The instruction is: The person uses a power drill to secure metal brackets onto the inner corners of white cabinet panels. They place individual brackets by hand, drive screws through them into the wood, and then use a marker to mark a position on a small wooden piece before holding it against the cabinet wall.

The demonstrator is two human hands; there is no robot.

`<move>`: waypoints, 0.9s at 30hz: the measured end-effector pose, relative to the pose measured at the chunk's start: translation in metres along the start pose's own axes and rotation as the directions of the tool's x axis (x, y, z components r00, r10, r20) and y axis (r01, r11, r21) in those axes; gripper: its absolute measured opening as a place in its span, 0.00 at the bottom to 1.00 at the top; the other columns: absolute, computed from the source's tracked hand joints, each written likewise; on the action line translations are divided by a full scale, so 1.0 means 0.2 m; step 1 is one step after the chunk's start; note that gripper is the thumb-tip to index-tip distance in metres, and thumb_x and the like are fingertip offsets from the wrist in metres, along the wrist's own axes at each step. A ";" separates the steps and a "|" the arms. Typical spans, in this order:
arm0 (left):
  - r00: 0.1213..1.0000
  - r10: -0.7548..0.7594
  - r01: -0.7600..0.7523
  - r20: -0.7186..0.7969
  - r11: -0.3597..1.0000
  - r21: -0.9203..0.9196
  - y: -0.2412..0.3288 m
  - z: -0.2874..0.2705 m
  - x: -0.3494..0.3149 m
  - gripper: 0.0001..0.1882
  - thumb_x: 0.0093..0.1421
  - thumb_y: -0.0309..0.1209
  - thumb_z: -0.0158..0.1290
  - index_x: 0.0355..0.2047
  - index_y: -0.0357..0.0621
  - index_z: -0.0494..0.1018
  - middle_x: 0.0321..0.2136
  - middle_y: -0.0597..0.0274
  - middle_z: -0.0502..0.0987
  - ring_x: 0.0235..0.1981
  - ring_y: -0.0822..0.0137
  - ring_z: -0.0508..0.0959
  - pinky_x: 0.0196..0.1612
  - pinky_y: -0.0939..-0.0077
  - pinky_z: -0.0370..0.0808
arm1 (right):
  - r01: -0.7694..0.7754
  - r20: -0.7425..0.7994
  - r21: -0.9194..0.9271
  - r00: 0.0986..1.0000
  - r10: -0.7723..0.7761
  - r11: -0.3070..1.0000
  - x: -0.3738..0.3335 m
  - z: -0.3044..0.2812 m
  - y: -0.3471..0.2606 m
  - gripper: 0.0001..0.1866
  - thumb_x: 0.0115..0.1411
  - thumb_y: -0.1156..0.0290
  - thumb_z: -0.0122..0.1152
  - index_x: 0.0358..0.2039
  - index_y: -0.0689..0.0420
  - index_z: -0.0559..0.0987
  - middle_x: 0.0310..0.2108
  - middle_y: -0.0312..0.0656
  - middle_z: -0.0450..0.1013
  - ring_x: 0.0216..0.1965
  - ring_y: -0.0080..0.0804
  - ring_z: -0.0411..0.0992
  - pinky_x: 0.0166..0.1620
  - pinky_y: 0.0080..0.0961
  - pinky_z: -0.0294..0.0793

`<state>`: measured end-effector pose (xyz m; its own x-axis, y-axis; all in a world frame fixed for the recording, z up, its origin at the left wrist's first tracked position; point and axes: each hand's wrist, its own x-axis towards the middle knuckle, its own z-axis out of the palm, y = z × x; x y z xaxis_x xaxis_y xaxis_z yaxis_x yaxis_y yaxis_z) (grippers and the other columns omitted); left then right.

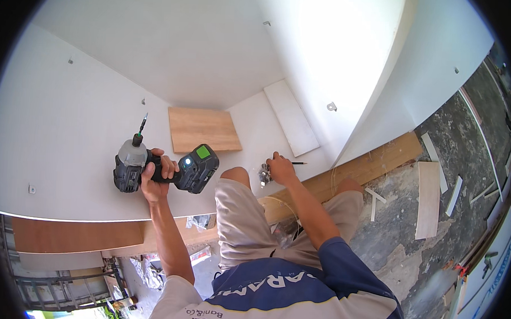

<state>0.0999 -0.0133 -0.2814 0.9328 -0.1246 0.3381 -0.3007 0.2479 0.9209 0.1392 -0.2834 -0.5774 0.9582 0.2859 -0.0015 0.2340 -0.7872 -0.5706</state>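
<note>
Left fingers (167, 166): wrapped around the handle of the driver, closed on it.
Right fingers (275, 160): bent downward at the metal pieces; cannot tell whether a piece is gripped, or how far open they are.
White panel (91, 135): broad surface under the work; a small bracket (32, 189) sits near its left edge, others farther back.
Driver (131, 164): grey and black, raised in front of the panel, bit (144, 123) pointing up and tilted slightly right; battery (199, 171) to the right, with a green patch and a lit spot.
Wooden board (204, 130): light brown, lying behind the driver.
Metal pieces (263, 174): small clustered heap, right of the battery, partly covered by the right fingers.
White strip (291, 118): lying on the panel along the upright wall (340, 55).
Pencil (300, 163): dark, thin, just right of the right fingers.
Brown plank (389, 157): along the panel's near edge.
Offcuts (428, 201): pale, scattered on the grey floor (398, 223), far right.
</note>
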 end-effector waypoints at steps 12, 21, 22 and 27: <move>0.995 -0.055 0.049 0.087 0.997 0.059 0.01 0.02 0.03 0.28 0.59 0.45 0.57 0.50 0.35 0.70 0.15 0.66 0.65 0.20 0.69 0.67 0.35 0.65 0.69 | 0.123 -0.085 -0.182 0.987 -0.140 0.976 -0.01 0.03 0.12 0.09 0.52 0.71 0.63 0.35 0.52 0.83 0.37 0.44 0.71 0.40 0.40 0.75 0.40 0.41 0.74; 0.998 -0.063 0.064 -0.020 0.996 0.063 -0.03 -0.01 -0.01 0.26 0.60 0.44 0.54 0.49 0.34 0.69 0.16 0.65 0.64 0.20 0.69 0.65 0.34 0.65 0.68 | 0.067 -0.251 -0.065 0.965 -0.081 0.996 0.02 0.00 0.08 0.05 0.50 0.71 0.64 0.28 0.55 0.82 0.33 0.41 0.71 0.37 0.40 0.74 0.39 0.43 0.72; 0.998 -0.060 0.062 -0.030 0.996 0.062 -0.03 -0.01 -0.03 0.26 0.60 0.44 0.54 0.50 0.34 0.69 0.16 0.65 0.64 0.20 0.69 0.65 0.34 0.65 0.68 | 0.065 -0.257 -0.066 0.963 -0.080 0.996 0.01 0.02 0.07 0.05 0.49 0.71 0.64 0.28 0.55 0.82 0.34 0.41 0.71 0.39 0.40 0.72 0.40 0.43 0.71; 0.997 -0.038 0.043 -0.071 0.997 0.067 -0.02 0.02 -0.03 0.26 0.61 0.43 0.53 0.51 0.34 0.68 0.16 0.65 0.64 0.21 0.69 0.66 0.36 0.65 0.69 | 0.048 -0.274 -0.085 0.959 -0.069 0.995 0.01 0.00 0.00 0.07 0.49 0.70 0.64 0.30 0.57 0.82 0.36 0.41 0.71 0.43 0.40 0.70 0.43 0.41 0.70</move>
<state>0.0953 -0.0176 -0.2871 0.9554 -0.0651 0.2881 -0.2730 0.1777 0.9455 0.1406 -0.2836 -0.5769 0.9480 0.1788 0.2634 0.2925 -0.8160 -0.4986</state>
